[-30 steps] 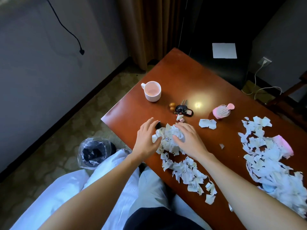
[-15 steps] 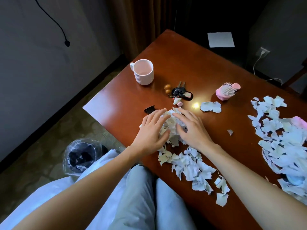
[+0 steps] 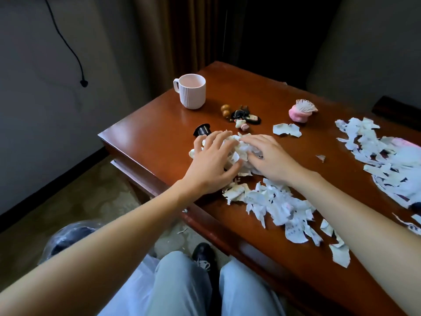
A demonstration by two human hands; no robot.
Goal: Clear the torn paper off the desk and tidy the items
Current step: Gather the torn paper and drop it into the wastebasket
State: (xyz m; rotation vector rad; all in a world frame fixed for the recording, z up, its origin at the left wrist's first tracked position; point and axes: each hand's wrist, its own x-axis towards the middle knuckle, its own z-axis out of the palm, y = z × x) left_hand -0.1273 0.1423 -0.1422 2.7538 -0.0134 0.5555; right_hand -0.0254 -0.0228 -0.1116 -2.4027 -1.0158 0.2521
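Two knees in pale trousers fill the bottom of my view. On the floor to their left stands a round bin lined with clear plastic (image 3: pixel 68 240), well apart from the polished red-brown wooden desk (image 3: pixel 159 133). A loose trail of torn white paper scraps (image 3: pixel 280 206) lies along the desk's near side, some close to the lip. Just beyond it, the left hand (image 3: pixel 211 165) and right hand (image 3: pixel 271 158) sit close together, fingers curled over a bunched wad of torn paper (image 3: pixel 239 151) and squeezing it from both sides.

I judge the paper almost weightless, soft and springy. It should shed bits unless I cup it from beneath and compress it. The varnish looks slick, so stray scraps could slide over the edge.

Just behind the wad sits a small black cap (image 3: pixel 202 130), then a dark key bunch with wooden beads (image 3: pixel 243 116). Farther back are a ribbed pale pink mug (image 3: pixel 192 91) and a round pink hairbrush (image 3: pixel 300 111). A large heap of scraps (image 3: pixel 387 160) spreads on the right. The widest open wood lies left of the wad, toward the corner nearest the bin.
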